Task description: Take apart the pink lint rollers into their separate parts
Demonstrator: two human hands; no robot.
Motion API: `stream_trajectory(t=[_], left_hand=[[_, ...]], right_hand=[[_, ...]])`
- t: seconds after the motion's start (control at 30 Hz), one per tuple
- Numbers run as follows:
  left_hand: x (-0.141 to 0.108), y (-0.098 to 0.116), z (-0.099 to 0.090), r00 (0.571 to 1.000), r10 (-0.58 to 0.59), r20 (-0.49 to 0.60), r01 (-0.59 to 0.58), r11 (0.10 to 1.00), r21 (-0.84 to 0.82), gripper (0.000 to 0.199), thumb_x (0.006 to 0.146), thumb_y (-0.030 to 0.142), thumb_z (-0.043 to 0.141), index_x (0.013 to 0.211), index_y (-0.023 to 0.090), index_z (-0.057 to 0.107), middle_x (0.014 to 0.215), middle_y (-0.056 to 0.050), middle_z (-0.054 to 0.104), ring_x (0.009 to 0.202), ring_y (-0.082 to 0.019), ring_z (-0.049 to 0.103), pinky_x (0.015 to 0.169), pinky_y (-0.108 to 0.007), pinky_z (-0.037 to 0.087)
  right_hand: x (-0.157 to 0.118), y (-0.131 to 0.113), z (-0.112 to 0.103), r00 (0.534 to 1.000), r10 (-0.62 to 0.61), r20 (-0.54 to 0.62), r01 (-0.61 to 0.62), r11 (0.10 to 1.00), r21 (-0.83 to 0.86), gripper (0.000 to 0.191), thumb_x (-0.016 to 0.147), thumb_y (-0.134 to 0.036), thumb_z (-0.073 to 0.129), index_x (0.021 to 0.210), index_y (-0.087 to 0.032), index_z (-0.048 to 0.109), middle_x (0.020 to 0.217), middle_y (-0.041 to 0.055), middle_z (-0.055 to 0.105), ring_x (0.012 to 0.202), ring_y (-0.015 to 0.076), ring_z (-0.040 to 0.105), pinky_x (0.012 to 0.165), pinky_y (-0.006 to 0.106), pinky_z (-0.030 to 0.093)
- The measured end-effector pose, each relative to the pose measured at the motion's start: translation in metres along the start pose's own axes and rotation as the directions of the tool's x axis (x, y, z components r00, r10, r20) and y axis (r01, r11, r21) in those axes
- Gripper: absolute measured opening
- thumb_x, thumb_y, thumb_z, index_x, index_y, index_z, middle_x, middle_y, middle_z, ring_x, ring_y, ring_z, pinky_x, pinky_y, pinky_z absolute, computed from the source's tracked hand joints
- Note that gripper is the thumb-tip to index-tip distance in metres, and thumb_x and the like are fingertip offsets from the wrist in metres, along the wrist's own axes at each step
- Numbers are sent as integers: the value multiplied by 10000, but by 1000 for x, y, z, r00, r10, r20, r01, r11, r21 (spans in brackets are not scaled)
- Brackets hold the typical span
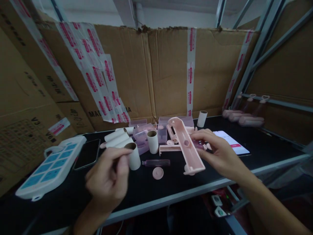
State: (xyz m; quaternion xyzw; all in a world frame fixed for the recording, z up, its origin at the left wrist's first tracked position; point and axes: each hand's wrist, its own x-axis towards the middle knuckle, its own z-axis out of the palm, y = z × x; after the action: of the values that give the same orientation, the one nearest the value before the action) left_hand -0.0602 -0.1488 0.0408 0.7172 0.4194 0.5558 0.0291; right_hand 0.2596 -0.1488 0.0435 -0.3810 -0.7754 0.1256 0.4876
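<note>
Raised above the shelf, a long pink plastic frame (187, 148) with upturned ends and a round hole is gripped by my right hand (217, 151) at its right side. The frame is tilted, its near end low. My left hand (110, 174) is closed in a pinch, slightly blurred; what it holds, if anything, is hidden. Just behind those fingertips stands a white cardboard tube (135, 160), and I cannot tell whether they touch. Between the hands lie a clear purplish plastic tube (157, 163) and a round pink cap (157, 173).
Behind are another upright cardboard tube (153, 143), tubes lying down (114, 135), purplish plastic boxes (141, 132) and another pink frame (171, 148). A power strip (55, 166) and dark phone (87, 154) lie left; a lit phone (231, 142) and pink rollers (250, 120) right. Cardboard (168, 75) walls the back.
</note>
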Motion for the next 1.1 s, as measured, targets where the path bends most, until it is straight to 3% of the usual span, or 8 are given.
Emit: stream_trajectory(t=[0.13,0.27,0.4,0.5,0.6,0.8,0.97,1.1], left_hand=[[27,26,51,925,216,312,-144,960,-240,497,905,381,714,1369,244,604,1366,-121,648,1271,-319,607,1076,-459,502],[39,21,90,885,233,403,-28,890,-455,398,938,439,684,1276,230,678,1293,-118,723,1236,-311,664,1127,-489,485],[34,3,105,936,155,315,27,863,-504,268,941,399,684,1117,207,748,1198,-103,776,1134,-291,718,1040,-462,550],[32,-7,108,967,114,227,20,856,-516,293,896,379,741,1113,184,769,1184,-119,786,1134,-286,725,1058,-441,549],[31,-12,112,986,61,154,28,856,-517,304,840,348,804,1088,173,782,1179,-124,794,1112,-287,743,1043,-433,569],[23,-12,117,999,-6,38,24,871,-491,258,801,387,835,921,168,771,1018,-125,823,940,-269,783,906,-416,642],[19,-10,115,1000,20,14,-10,873,-488,307,808,473,813,843,173,754,857,-91,820,786,-244,791,748,-364,675],[14,-13,112,1000,30,-2,-27,873,-487,297,801,459,825,842,173,755,848,-76,821,765,-237,789,732,-353,677]], right_hand=[[7,-9,31,992,24,-121,7,967,256,222,939,-323,724,1156,-295,681,1145,38,703,1101,226,640,963,375,498],[16,-7,58,975,57,-214,38,909,414,294,878,-456,770,1046,-254,638,1027,40,702,941,213,677,818,327,552],[19,4,53,985,-24,-171,78,944,320,313,897,-478,738,1104,-249,686,1108,68,729,1042,244,686,907,369,556],[19,30,29,989,22,-145,-14,998,53,232,1008,-375,590,1165,-246,703,1236,77,729,1180,243,666,1022,389,515],[20,73,-2,984,167,-68,-180,924,-337,283,1024,-328,507,1154,-227,737,1184,90,756,1067,242,703,917,361,536],[22,142,-30,938,322,128,-207,817,-539,178,898,-247,639,934,-230,813,908,81,797,818,237,736,747,293,523],[28,148,-26,929,325,177,-159,784,-600,196,873,-213,652,1009,-227,792,997,78,775,884,229,720,775,283,502],[27,146,-36,935,345,83,-215,736,-642,244,922,-259,596,1106,-192,741,1087,105,747,926,221,705,791,285,496]])
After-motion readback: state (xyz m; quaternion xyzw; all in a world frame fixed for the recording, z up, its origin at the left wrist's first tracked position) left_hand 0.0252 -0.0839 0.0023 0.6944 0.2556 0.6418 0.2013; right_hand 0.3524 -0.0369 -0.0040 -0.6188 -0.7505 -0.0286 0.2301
